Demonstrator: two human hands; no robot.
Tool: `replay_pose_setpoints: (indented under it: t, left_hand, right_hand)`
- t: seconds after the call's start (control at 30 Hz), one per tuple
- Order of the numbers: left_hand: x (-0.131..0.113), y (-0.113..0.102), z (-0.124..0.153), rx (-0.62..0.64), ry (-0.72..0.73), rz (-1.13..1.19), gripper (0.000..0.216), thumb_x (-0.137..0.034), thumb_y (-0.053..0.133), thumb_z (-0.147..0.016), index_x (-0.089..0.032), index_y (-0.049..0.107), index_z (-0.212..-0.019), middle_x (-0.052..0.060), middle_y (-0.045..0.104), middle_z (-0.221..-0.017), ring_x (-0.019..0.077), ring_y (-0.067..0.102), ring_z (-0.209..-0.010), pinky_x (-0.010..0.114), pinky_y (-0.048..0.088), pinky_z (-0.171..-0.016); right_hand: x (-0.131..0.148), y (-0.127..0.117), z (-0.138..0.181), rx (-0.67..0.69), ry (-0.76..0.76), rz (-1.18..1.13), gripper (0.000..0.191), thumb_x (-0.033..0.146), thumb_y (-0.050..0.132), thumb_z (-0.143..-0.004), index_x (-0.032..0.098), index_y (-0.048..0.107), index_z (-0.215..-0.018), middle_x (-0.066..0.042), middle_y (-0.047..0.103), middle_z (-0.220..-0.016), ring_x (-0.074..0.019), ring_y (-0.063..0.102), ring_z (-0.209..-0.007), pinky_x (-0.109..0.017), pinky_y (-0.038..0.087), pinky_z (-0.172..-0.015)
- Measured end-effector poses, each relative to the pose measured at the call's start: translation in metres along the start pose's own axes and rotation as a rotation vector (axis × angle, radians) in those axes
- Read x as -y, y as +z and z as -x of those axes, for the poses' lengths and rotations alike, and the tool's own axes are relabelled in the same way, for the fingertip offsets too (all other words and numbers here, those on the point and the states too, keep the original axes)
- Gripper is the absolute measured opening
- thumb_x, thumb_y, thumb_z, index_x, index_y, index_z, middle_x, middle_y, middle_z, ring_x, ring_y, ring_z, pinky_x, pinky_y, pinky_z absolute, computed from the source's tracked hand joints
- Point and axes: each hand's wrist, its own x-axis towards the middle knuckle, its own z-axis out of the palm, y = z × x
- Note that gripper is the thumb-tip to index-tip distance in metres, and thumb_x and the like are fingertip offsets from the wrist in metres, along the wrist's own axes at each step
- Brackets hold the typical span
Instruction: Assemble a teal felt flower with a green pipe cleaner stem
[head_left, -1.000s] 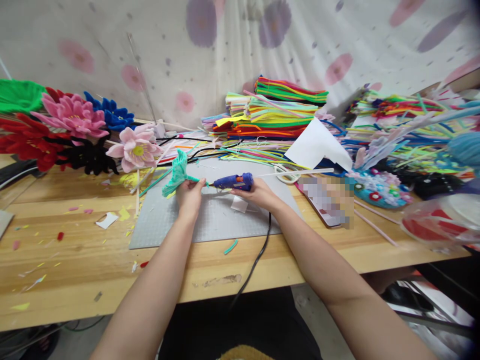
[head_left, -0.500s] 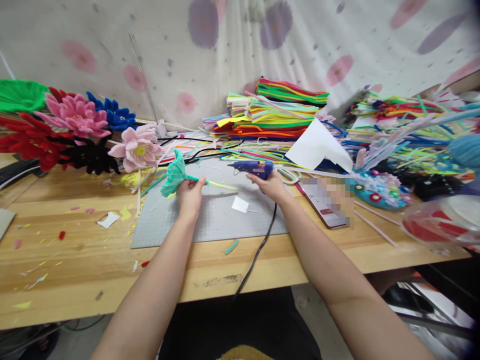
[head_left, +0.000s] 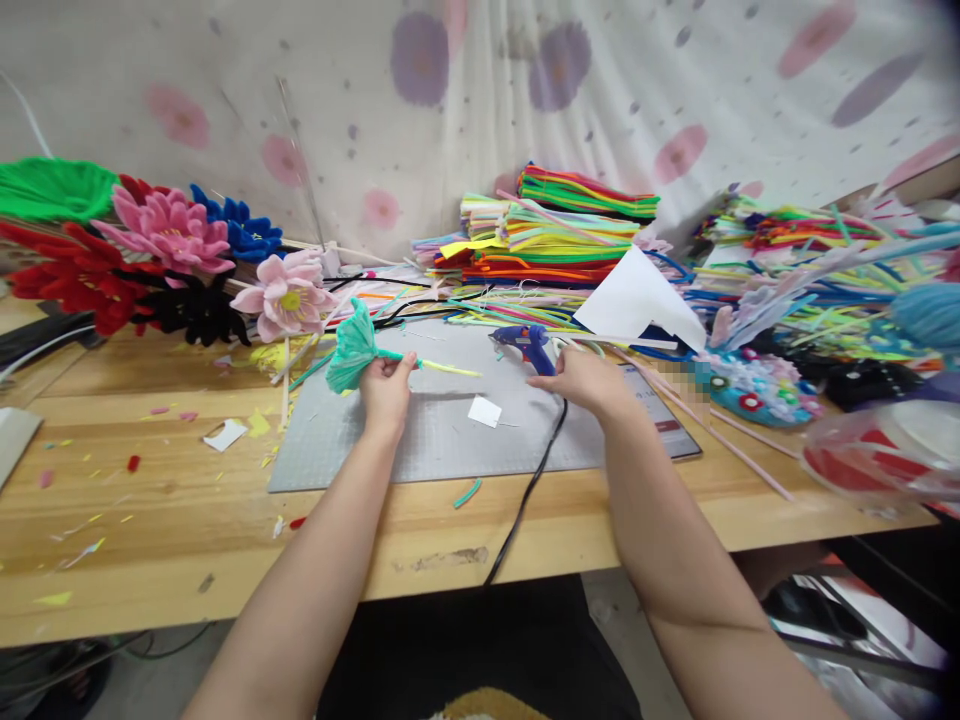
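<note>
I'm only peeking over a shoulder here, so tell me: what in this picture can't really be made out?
- Head view: the flat card beside the right hand is partly blurred out; its print is unreadable.
- The glue gun handle is partly covered by that hand.
- The teal flower stem is hidden inside the left hand.
- The clear container at the right edge is smeared and cut off.

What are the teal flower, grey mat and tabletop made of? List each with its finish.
Teal flower: fuzzy pipe-cleaner chenille, likely; matte, with a fibrous nap.
Grey mat: looks like a plastic or rubber cutting mat; matte, with faint grid marks.
Tabletop: wood, visible grain, light sheen.
</note>
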Motion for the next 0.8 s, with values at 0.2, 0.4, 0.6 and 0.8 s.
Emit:
replay_pose_setpoints:
  t: [0.2, 0.4, 0.6, 0.8]
  left_hand:
    - [-0.002, 0.002, 0.004, 0.004, 0.002, -0.025, 0.019, -0.032, 0.065, -0.062, -0.015, 0.056, -0.062, -0.002, 0.058, -0.054, 0.0042, 0.038, -0.039, 0.018, 0.027, -0.039]
    - [-0.004, 0.002, 0.005, 0.025, -0.007, 0.013, 0.017, -0.030, 0.065, -0.061, -0.015, 0.057, -0.063, 0.000, 0.061, -0.059, 0.0079, 0.048, -0.047, 0.020, 0.033, -0.045]
    - [-0.004, 0.002, 0.006, 0.046, 0.008, 0.020, 0.018, -0.030, 0.065, -0.062, -0.015, 0.055, -0.063, -0.002, 0.057, -0.055, 0.0052, 0.040, -0.042, 0.019, 0.029, -0.042]
    - [-0.003, 0.001, 0.008, 0.117, 0.060, -0.055, 0.019, -0.033, 0.065, -0.062, -0.016, 0.056, -0.064, -0.002, 0.057, -0.054, 0.0067, 0.044, -0.043, 0.019, 0.033, -0.042]
  right_hand:
    - [0.068, 0.018, 0.017, -0.192, -0.580, -0.310, 0.026, 0.042, 0.059, -0.074, 0.019, 0.053, -0.084, -0.007, 0.060, -0.090, -0.0197, 0.052, -0.087, -0.030, 0.038, -0.076]
    - [0.104, 0.051, 0.008, -0.077, -0.621, -0.404, 0.026, 0.040, 0.054, -0.079, 0.019, 0.051, -0.094, -0.007, 0.063, -0.091, -0.0188, 0.056, -0.083, -0.030, 0.039, -0.072]
    - [0.102, 0.059, 0.004, -0.041, -0.466, -0.666, 0.017, 0.034, 0.054, -0.078, 0.020, 0.052, -0.088, -0.003, 0.063, -0.080, -0.0141, 0.057, -0.072, -0.026, 0.041, -0.067]
    - [0.102, 0.062, -0.004, 0.193, -0.353, -1.035, 0.015, 0.031, 0.056, -0.072, 0.018, 0.049, -0.068, 0.003, 0.053, -0.059, -0.0095, 0.049, -0.055, -0.023, 0.041, -0.058]
